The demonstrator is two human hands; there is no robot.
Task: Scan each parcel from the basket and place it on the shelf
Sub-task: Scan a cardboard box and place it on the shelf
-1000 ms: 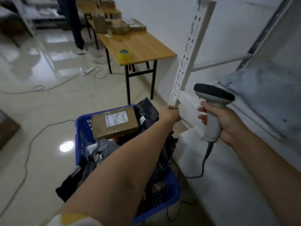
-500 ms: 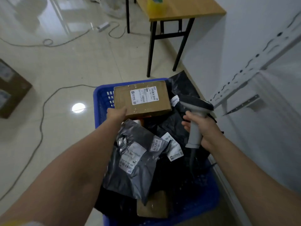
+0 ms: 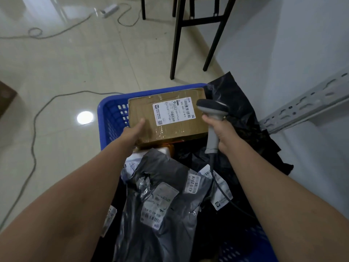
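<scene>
A blue plastic basket (image 3: 111, 118) on the floor is piled with parcels. On top at its far end lies a brown cardboard box (image 3: 149, 114) with a white label. My left hand (image 3: 130, 135) grips the box's near left corner, thumb on top. My right hand (image 3: 219, 129) holds a grey barcode scanner (image 3: 212, 110) by its handle, its head just right of the box's label. Grey and black plastic mailer bags (image 3: 160, 205) with labels fill the near part of the basket. A grey perforated shelf rail (image 3: 306, 104) shows at the right.
Black table legs (image 3: 175, 44) stand just beyond the basket. Cables (image 3: 35, 118) and a power strip (image 3: 109, 10) lie on the glossy tiled floor to the left. A white wall runs along the right. A brown box edge (image 3: 5, 99) sits at the far left.
My head tilted down from the shelf post to the basket. My left hand left the post and took hold of the cardboard box's corner. The scanner came down beside the box's label.
</scene>
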